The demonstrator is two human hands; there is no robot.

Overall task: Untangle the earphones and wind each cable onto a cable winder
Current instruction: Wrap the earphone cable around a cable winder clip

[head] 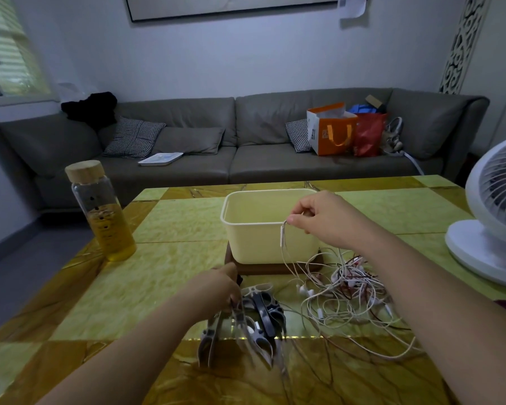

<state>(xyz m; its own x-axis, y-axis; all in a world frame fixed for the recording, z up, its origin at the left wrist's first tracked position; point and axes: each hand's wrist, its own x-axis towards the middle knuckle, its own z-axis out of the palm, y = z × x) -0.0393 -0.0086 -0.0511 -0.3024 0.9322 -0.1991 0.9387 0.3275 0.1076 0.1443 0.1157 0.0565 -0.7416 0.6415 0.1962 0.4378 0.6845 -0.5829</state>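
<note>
Head view: right hand (324, 220) fingers (294, 220) pinch one white cable (284, 252). Its inline piece hangs just under the pinch, and the rest drops into the tangle (351, 285) on the tabletop (158, 258), below and right of those fingers. Left hand (214, 290) is down on the winders (260, 314); its fingers are blurred, so I cannot tell if they clamp one. Step looks like freeing one strand. Lift slowly, watch for snags, and feed loops out by hand instead of yanking, since thin wire will likely tighten knots. Take a winder once an end is free.
</note>
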